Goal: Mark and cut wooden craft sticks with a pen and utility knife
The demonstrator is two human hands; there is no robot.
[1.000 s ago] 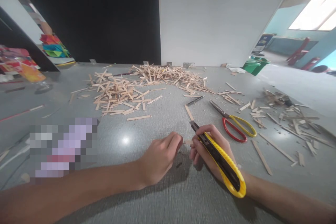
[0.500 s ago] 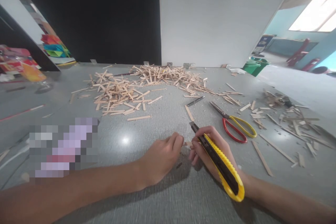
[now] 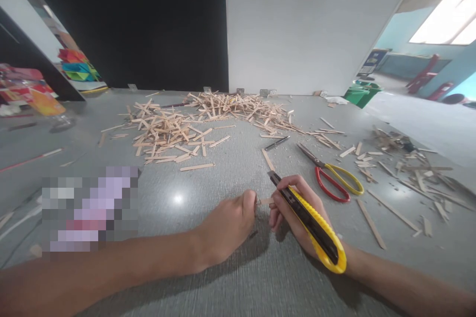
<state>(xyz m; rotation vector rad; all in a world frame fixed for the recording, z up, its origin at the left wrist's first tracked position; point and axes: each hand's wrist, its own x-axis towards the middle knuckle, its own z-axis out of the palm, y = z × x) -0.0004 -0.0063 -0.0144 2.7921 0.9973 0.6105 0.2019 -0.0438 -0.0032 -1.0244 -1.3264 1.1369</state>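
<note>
My left hand [image 3: 232,225] is closed in a loose fist low over the table, its fingertips mostly hidden. A short length of wooden craft stick [image 3: 265,201] bridges the gap from its fingers to the fingertips of my right hand [image 3: 299,213]. That right hand also has a yellow and black utility knife [image 3: 316,230] in its grip. The knife lies across the palm, its tip pointing away and slightly left. Beyond the tip, another craft stick [image 3: 267,159] rests on the table. Scissors [image 3: 330,173] with red and yellow handles lie right of my right hand.
A heap of craft sticks [image 3: 167,131] spreads along the back of the grey table [image 3: 208,183], before a black and white panel [image 3: 297,25]. A dark pen [image 3: 277,143] lies mid-table. Cut scraps [image 3: 420,178] litter the right side. A pixelated object [image 3: 98,208] is at left.
My hands have drawn slightly apart, and more of the stick shows between them. The knife's rear end has risen a little with my right hand.
</note>
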